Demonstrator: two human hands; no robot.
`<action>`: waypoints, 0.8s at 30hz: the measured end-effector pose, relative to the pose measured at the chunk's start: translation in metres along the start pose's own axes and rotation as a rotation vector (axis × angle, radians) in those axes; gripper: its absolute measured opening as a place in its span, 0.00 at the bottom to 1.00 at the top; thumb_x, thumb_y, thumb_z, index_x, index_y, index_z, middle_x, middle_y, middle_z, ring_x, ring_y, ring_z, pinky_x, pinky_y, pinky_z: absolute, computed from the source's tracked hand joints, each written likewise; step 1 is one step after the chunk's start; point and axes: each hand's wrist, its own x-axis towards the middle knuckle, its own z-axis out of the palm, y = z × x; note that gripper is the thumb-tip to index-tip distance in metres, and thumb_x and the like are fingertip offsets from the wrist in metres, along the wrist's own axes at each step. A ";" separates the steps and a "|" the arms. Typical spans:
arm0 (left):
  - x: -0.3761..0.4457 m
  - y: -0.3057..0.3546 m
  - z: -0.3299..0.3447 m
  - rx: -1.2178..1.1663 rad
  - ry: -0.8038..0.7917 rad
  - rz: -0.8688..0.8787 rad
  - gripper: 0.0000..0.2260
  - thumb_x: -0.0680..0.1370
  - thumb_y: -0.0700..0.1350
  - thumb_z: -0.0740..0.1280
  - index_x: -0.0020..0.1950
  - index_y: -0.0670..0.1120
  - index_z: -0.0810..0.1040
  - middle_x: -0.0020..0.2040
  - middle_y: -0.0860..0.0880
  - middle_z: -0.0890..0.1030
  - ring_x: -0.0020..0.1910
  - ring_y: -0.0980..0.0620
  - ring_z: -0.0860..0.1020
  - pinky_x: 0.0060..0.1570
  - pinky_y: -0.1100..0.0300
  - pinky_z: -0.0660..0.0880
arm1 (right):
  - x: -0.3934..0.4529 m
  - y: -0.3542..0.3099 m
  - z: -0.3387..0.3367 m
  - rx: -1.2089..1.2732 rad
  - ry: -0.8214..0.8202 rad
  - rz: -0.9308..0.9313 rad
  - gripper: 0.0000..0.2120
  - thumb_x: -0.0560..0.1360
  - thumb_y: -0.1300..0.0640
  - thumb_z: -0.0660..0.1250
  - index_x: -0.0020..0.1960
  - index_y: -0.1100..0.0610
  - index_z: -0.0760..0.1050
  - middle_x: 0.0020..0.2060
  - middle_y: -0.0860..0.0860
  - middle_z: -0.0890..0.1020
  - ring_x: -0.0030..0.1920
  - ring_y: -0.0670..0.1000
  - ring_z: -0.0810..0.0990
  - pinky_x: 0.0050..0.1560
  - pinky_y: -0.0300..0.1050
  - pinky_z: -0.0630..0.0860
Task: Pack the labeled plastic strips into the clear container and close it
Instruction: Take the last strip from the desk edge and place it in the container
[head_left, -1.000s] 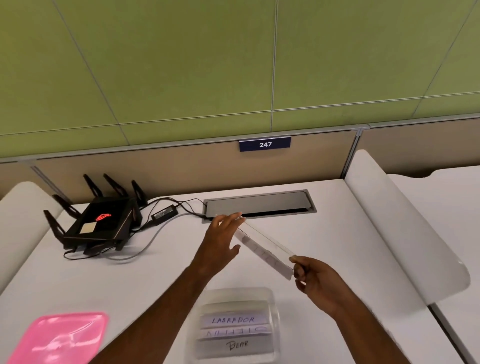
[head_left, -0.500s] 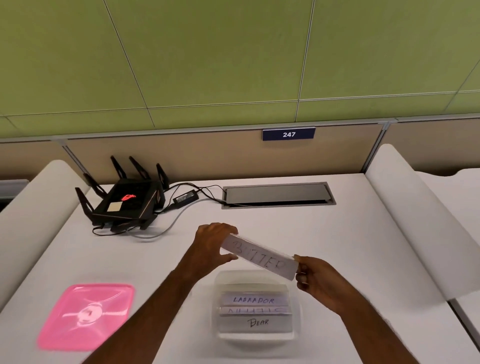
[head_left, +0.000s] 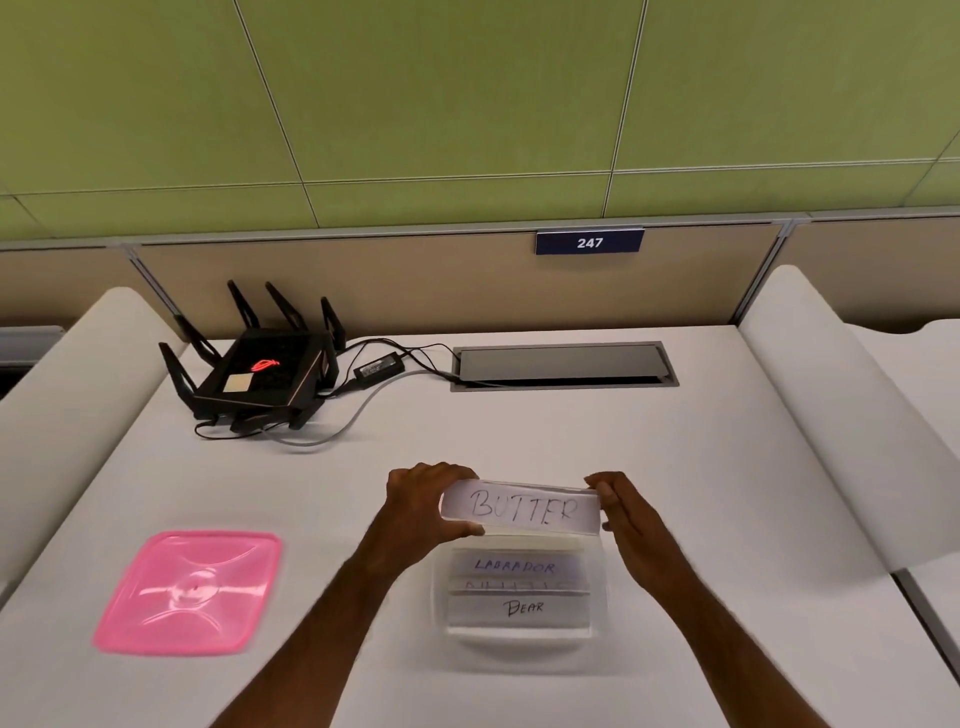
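A plastic strip labeled BUTTER (head_left: 522, 508) is held level just above the far rim of the clear container (head_left: 597, 631). My left hand (head_left: 423, 501) grips its left end and my right hand (head_left: 621, 506) pinches its right end. Inside the container stand three strips: one reads LABRADOR (head_left: 514, 566), one reads BEAR (head_left: 524, 608), and the middle one (head_left: 514, 585) is mostly hidden. The pink lid (head_left: 189, 592) lies flat on the desk to the left of the container.
A black router (head_left: 260, 371) with antennas, its power brick (head_left: 378, 366) and cables sit at the back left. A grey cable hatch (head_left: 563, 364) is set into the desk's back. White curved dividers (head_left: 831, 431) flank the desk on both sides.
The BUTTER strip has turned from tilted to level, label facing me, and has come down over the container's far edge. Both hands have moved closer to the container.
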 end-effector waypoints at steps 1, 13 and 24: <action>-0.001 -0.001 0.001 -0.007 -0.001 -0.012 0.31 0.65 0.74 0.70 0.63 0.61 0.72 0.58 0.65 0.78 0.55 0.64 0.73 0.59 0.59 0.62 | -0.002 0.003 -0.001 -0.034 -0.045 -0.021 0.11 0.85 0.44 0.57 0.63 0.42 0.73 0.55 0.40 0.81 0.57 0.45 0.79 0.55 0.40 0.77; -0.014 0.001 0.006 -0.015 -0.066 -0.125 0.34 0.64 0.72 0.73 0.65 0.60 0.74 0.61 0.65 0.78 0.58 0.62 0.74 0.63 0.58 0.63 | -0.008 0.027 -0.002 -0.285 -0.180 -0.131 0.30 0.76 0.41 0.71 0.74 0.30 0.61 0.66 0.27 0.69 0.63 0.35 0.72 0.55 0.24 0.70; -0.022 0.006 0.011 0.022 -0.050 -0.083 0.31 0.65 0.69 0.73 0.63 0.58 0.75 0.57 0.62 0.80 0.53 0.58 0.76 0.59 0.55 0.65 | -0.012 0.029 -0.002 -0.337 -0.182 -0.124 0.29 0.77 0.45 0.72 0.72 0.35 0.63 0.66 0.29 0.71 0.63 0.37 0.73 0.54 0.27 0.72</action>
